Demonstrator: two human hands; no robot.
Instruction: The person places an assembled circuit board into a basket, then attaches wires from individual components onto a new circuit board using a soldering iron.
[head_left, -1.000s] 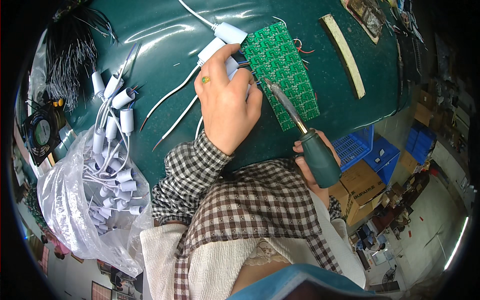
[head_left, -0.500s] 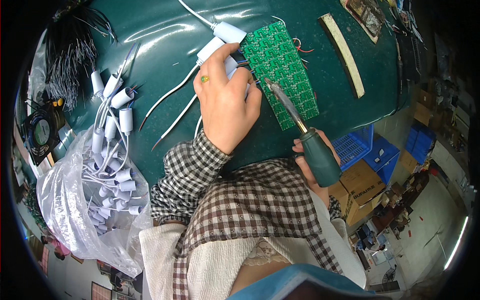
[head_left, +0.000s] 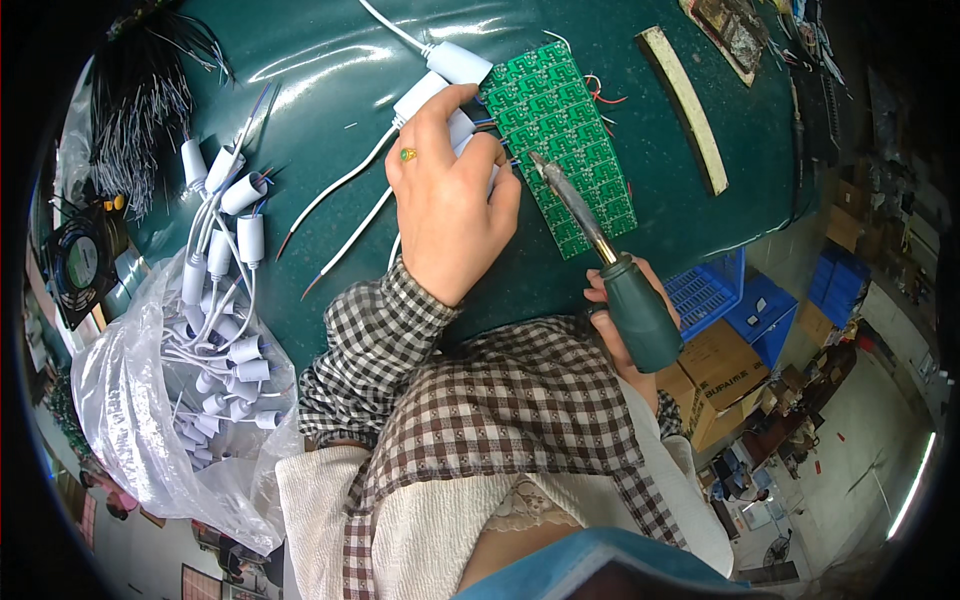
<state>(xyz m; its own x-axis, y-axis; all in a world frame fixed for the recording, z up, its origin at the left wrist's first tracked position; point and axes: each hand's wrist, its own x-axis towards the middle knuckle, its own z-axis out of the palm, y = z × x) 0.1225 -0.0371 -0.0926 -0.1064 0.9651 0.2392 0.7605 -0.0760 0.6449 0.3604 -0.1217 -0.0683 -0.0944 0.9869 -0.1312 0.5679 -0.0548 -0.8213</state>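
My left hand (head_left: 450, 215), with a ring on one finger, is closed round a white cylindrical cable housing (head_left: 461, 127), partly hidden by the fingers. Short coloured wires run from it to the left edge of a green circuit-board panel (head_left: 570, 130). My right hand (head_left: 612, 338) grips a soldering iron (head_left: 642, 318) by its dark green handle. The iron's tip is over the panel's left part, near the wire ends; whether it touches cannot be seen. Two more white housings with cables, an upper one (head_left: 460, 64) and a lower one (head_left: 417, 98), lie beside the panel.
A clear plastic bag (head_left: 130, 400) of white housings stands at the left, with several more housings (head_left: 251, 238) spilling over the green tabletop (head_left: 330, 190). Behind are dark wires (head_left: 150, 110). A curved pale strip (head_left: 688, 110) lies right of the panel, with a blue crate (head_left: 705, 290) beyond the edge.
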